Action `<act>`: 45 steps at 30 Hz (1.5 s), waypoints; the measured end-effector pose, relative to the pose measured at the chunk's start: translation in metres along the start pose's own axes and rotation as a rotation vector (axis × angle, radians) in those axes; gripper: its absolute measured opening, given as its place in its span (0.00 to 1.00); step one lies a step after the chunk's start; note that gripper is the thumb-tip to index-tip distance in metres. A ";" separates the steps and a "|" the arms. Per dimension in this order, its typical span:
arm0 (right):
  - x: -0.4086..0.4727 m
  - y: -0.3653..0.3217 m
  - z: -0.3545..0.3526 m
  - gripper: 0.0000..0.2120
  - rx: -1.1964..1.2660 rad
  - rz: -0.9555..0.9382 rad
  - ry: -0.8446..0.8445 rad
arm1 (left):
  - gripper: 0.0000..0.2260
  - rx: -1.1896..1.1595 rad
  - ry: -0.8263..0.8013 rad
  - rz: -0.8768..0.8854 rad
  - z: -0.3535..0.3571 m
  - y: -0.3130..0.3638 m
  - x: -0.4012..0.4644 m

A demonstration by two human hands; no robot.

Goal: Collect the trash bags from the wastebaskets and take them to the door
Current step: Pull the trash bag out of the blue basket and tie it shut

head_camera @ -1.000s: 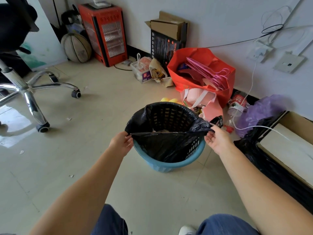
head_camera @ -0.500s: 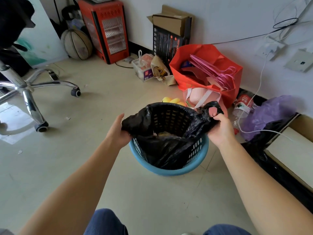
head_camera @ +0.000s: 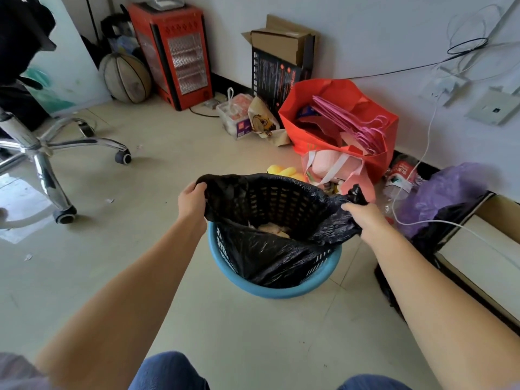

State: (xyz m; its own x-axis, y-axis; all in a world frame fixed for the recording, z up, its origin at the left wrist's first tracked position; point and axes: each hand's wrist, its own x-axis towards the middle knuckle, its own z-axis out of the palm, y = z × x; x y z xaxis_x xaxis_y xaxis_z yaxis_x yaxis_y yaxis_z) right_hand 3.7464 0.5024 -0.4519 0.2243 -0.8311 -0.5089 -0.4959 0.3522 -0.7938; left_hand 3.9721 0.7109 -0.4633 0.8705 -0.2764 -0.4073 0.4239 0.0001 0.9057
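A thin, crinkled black plastic trash bag (head_camera: 281, 249) lines a round wastebasket (head_camera: 270, 288) that stands on the pale tiled floor (head_camera: 168, 164) in the middle of the view. The basket has a smooth blue rim and a dark lattice wall of small rectangular holes, which shows bare on the far inner side where the bag has been pulled off the rim. The glossy film is bunched and wrinkled, and pale crumpled waste lies in its mouth.

The left hand (head_camera: 192, 199) has its grip curled tight round the gathered edge of the bag at the basket's left side, fingers folded over the film. The right hand (head_camera: 365, 220) has its grip clenched on the bunched edge at the right side, a twisted tail of plastic sticking up past the knuckles. Both edges are raised above the rim while the bag's body sits inside the basket.

Far right of the basket stands a red fabric tote (head_camera: 337, 119) holding pink hangers, with a soft pink bag just near it. A red boxy heater (head_camera: 174, 52) stands against the far wall beside a worn ball (head_camera: 125, 77). A chrome chair base (head_camera: 50, 153) on castors is at the left.
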 end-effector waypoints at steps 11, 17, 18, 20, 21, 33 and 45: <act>-0.040 -0.017 0.056 0.10 0.171 -0.160 -0.256 | 0.11 0.047 -0.385 -0.031 0.038 0.003 -0.035; -0.066 -0.023 0.078 0.09 0.331 -0.194 -0.517 | 0.13 0.170 -0.575 0.089 0.063 0.004 -0.066; -0.068 -0.024 0.080 0.07 0.362 -0.213 -0.576 | 0.13 0.137 -0.567 0.088 0.065 0.006 -0.067; -0.068 -0.024 0.082 0.16 0.316 -0.314 -0.682 | 0.12 0.085 -0.561 0.091 0.066 0.010 -0.066; -0.067 -0.023 0.083 0.24 0.186 -0.403 -0.685 | 0.11 0.100 -0.566 0.103 0.065 0.010 -0.064; -0.068 -0.018 0.069 0.12 -0.659 -0.494 -0.215 | 0.18 0.753 -0.068 0.258 -0.007 -0.033 -0.058; -0.079 -0.057 0.062 0.04 -0.146 -0.402 -0.170 | 0.03 -0.064 -0.101 -0.693 -0.004 -0.079 -0.091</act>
State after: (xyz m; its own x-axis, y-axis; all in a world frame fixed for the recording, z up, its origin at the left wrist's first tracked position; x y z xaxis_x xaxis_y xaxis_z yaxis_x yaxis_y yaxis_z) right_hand 3.8087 0.5746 -0.3871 0.5518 -0.8024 -0.2272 -0.4513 -0.0582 -0.8905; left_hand 3.8607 0.7403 -0.4984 0.3678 -0.3213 -0.8727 0.8893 -0.1530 0.4311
